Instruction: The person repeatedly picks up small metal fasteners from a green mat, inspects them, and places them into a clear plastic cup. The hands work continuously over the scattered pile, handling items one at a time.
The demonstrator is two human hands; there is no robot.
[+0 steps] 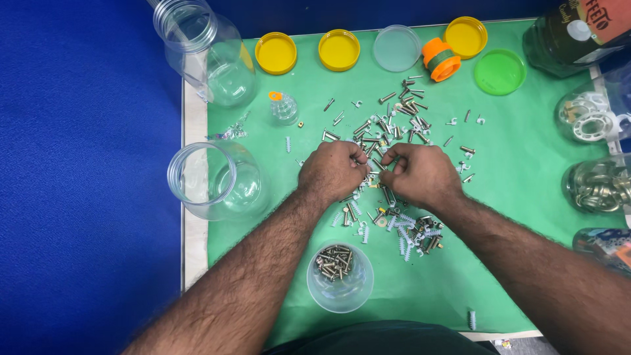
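While both hands work at the middle of the green mat (526,171), the left hand (332,172) and right hand (420,174) are curled with fingertips pinched into the heap of mixed screws and plugs (388,131); whether either grips a piece I cannot tell. Small clear cup (340,277) near the body holds a modest batch of screws. Judged from this, sorting is early: most hardware lies loose. Two empty jars (213,181) lie at left; the lids (339,50) sit off along the far edge.
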